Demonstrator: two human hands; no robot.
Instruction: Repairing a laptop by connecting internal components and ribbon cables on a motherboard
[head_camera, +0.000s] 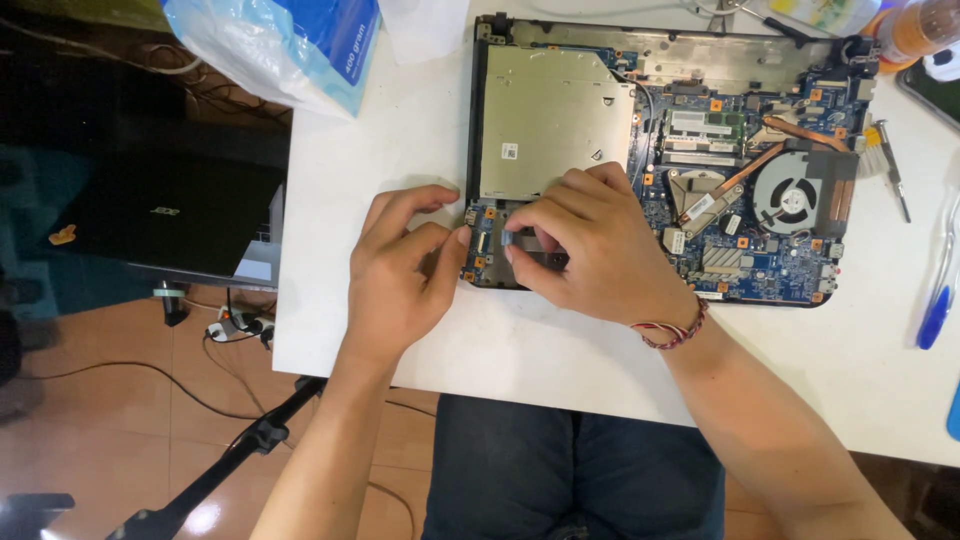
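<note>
An opened laptop base (560, 35) lies on the white table (330, 200) with its blue circuit board (760, 255), a silver drive cover (545, 115) and a round fan (790, 195) exposed. My left hand (400, 270) rests at the base's near left corner, its thumb and forefinger touching the edge by a small connector. My right hand (590, 245) lies over the board's near left part and pinches a small bluish ribbon tab (508, 238) between thumb and forefinger. A braided bracelet (672, 330) circles my right wrist.
A screwdriver (893, 175) and a blue-tipped pen (938, 300) lie right of the base. A blue and white plastic bag (290, 45) sits at the table's far left. A black closed laptop (165, 215) lies left of the table. Cables and a tripod leg (240, 445) cross the floor.
</note>
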